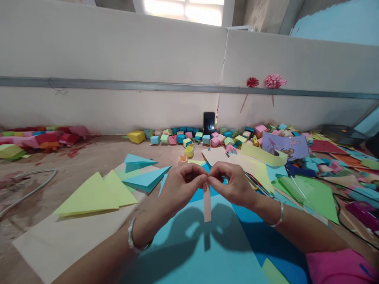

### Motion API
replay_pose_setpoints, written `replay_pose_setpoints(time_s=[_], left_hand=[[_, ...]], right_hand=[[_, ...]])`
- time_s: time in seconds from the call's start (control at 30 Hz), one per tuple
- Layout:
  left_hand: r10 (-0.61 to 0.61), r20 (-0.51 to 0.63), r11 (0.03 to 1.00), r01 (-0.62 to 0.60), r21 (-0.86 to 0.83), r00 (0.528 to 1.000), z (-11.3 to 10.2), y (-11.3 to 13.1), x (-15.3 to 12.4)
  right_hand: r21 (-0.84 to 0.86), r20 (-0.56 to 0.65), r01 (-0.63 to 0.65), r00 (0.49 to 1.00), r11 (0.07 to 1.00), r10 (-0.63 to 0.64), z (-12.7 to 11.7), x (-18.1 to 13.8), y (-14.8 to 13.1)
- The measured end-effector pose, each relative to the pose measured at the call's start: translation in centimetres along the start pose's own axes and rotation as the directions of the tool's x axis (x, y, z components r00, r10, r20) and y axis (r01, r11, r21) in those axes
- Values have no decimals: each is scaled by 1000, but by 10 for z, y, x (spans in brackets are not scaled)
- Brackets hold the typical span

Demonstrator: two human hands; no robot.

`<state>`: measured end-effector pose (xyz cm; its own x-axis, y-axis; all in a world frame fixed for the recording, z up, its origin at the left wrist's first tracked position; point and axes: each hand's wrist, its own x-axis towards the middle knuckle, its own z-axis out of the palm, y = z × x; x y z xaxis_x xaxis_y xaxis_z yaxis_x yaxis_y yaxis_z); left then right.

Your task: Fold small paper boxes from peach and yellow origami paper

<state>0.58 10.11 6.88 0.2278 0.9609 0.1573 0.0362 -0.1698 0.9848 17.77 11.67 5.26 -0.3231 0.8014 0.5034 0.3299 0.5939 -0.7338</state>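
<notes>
A narrow pale pink paper strip (pixel 207 207) hangs down between my two hands, above a large light blue sheet (pixel 189 256). My left hand (pixel 186 183) pinches its top end between thumb and fingertips. From the other side my right hand (pixel 231 181) pinches at the same spot, its fingertips touching those of the left. The very top of the strip is hidden behind the fingers. Shadows of both hands and the strip fall on the light blue sheet. A darker blue sheet (pixel 260 232) lies partly under it on the right.
Folded yellow paper (pixel 89 195) and folded blue paper (pixel 148 177) lie to the left. Several small paper cubes (pixel 180 138) line the wall, near an upright phone (pixel 209 123). Green sheets (pixel 310 195), a glue gun (pixel 299 170) and a black cable (pixel 340 221) are on the right.
</notes>
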Motion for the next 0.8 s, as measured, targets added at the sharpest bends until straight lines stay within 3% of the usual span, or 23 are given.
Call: replay_pose_setpoints(time_s=[0.13,0.23,0.3,0.37,0.5,0.63,0.8], left_hand=[[-116,-20,972,109,-206,993,-5,-4,3],[-172,-98,936,132,-326,980,-7,-11,6],[-150,-141,937,95,-337,979,-6,-14,7],[-129,-143,942,76,-328,981,-6,-15,6],[-138,-111,936,93,-339,984,-4,-15,4],[-128,-62,942,102,-320,990,-3,-15,3],[-97,-57,963,79,-257,994,-1,-16,3]], right_hand=[[-79,24,201,980,976,-200,-2,1,6],[-277,63,419,906,865,-419,1,-2,13],[-408,101,447,889,796,-447,4,-3,15],[-447,96,408,907,796,-411,5,-3,15],[-276,10,345,934,897,-356,3,-1,9],[-86,-37,161,986,983,-165,1,2,5],[32,-47,22,999,999,-20,5,2,8]])
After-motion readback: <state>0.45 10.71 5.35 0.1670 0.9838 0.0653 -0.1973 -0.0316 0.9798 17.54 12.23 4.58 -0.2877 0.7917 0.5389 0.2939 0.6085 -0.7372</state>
